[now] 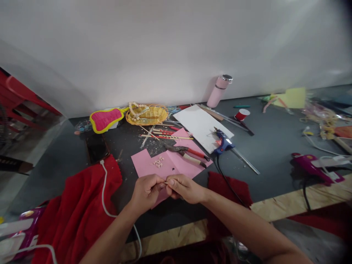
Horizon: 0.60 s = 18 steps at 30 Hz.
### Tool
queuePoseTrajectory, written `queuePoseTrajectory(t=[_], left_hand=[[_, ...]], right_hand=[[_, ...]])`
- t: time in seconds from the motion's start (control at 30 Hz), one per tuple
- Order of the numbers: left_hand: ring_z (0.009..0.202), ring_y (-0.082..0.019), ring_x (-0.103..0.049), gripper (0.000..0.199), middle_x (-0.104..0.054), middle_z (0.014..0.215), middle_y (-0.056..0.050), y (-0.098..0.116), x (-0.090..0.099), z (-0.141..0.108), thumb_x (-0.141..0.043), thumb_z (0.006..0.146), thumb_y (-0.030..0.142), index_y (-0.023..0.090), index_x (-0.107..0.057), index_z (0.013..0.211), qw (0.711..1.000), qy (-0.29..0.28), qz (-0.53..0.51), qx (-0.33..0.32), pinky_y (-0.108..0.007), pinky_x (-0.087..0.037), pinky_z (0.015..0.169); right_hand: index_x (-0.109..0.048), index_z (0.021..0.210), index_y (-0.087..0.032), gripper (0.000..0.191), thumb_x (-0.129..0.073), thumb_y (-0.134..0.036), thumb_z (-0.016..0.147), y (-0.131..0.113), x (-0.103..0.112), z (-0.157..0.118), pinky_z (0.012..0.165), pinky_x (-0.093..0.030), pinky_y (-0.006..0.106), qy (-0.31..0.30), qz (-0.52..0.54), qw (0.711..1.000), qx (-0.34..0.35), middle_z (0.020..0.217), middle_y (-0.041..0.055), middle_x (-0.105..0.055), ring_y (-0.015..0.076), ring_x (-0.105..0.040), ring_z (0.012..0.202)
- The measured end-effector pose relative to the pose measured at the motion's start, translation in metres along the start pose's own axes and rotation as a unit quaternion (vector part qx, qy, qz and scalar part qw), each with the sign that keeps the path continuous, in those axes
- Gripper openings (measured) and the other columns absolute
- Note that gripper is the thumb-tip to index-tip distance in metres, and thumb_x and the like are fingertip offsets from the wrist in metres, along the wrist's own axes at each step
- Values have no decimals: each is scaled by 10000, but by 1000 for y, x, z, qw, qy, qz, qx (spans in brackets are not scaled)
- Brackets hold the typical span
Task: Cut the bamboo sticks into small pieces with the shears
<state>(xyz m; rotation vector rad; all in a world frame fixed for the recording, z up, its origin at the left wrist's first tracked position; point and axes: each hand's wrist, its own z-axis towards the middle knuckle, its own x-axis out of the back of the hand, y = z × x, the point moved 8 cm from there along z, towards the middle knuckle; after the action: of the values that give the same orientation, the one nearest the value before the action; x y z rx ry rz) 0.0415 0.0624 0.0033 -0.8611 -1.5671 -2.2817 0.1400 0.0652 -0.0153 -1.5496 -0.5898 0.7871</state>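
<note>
My left hand (146,191) and my right hand (187,187) meet at the front edge of a pink paper sheet (140,161). Their thumbs and fingers pinch a tiny pale piece (166,182) between them; its kind is too small to tell. Just beyond, a little heap of short pale bits (157,161) lies on the paper. Pruning shears (189,151) with red and pale handles rest on the sheet's right part. Thin sticks (165,134), some with red patterned wrapping, are strewn behind.
A wicker basket (154,116) and a pink-and-yellow mirror-shaped piece (107,119) stand by the wall. On the right are white board (198,121), a blue glue gun (224,143), a pink flask (218,91) and red thread spool (242,114). Left lie a phone (97,147) and red cloth (79,198).
</note>
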Motion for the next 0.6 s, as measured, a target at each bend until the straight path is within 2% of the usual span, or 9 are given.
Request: queuePoseTrajectory(t=[0.13, 0.27, 0.33, 0.37, 0.43, 0.5, 0.6], left_hand=[[526, -119, -557, 199, -643, 600, -1, 1, -1, -1, -530, 853, 265, 190, -638, 703, 999, 14, -29, 14, -212, -405, 541], [501, -107, -515, 208, -589, 566, 13, -6, 4, -1, -535, 853, 295, 178, -626, 706, 992, 62, -93, 52, -198, -385, 496], [499, -106, -503, 208, -570, 560, 16, -11, 7, -2, -539, 852, 307, 174, -626, 719, 988, 74, -113, 70, -199, -379, 486], [504, -107, -501, 204, -566, 563, 17, -15, 9, -2, -544, 849, 313, 173, -627, 727, 987, 79, -115, 79, -201, -382, 493], [533, -111, -506, 197, -561, 580, 19, -24, 17, -3, -542, 853, 321, 173, -623, 751, 981, 114, -114, 107, -208, -397, 529], [577, -118, -510, 198, -549, 606, 18, -35, 28, -5, -532, 862, 333, 174, -608, 771, 967, 177, -120, 139, -217, -409, 575], [563, -110, -472, 234, -516, 613, 22, -47, 36, -7, -538, 856, 366, 172, -564, 728, 941, 248, -159, 166, -215, -385, 555]], right_hand=[[-478, 710, -161, 505, -356, -612, 901, 2, -3, -1, 432, -283, 186, -3, 27, 1000, 6, 549, -55, -414, 60, -341, 453], [-460, 728, -178, 448, -337, -557, 934, -10, -6, -5, 476, -346, 218, -3, 69, 995, 69, 583, -48, -409, 77, -366, 477], [-459, 722, -183, 437, -292, -510, 960, -19, -1, -8, 510, -369, 233, 13, 11, 994, 107, 616, -31, -422, 90, -393, 511], [-471, 723, -181, 433, -275, -476, 972, -22, 3, -9, 531, -377, 238, 27, -54, 991, 119, 642, -16, -444, 96, -411, 534], [-508, 761, -177, 381, -282, -389, 983, -25, 13, -8, 593, -399, 252, 60, -219, 965, 132, 685, 11, -497, 118, -463, 604], [-543, 830, -177, 289, -338, -325, 970, -23, 24, -5, 672, -424, 279, 97, -372, 913, 138, 758, 44, -560, 149, -511, 700], [-575, 894, -180, 226, -371, -255, 956, -14, 33, -1, 739, -439, 307, 119, -492, 851, 141, 833, 70, -611, 179, -538, 791]])
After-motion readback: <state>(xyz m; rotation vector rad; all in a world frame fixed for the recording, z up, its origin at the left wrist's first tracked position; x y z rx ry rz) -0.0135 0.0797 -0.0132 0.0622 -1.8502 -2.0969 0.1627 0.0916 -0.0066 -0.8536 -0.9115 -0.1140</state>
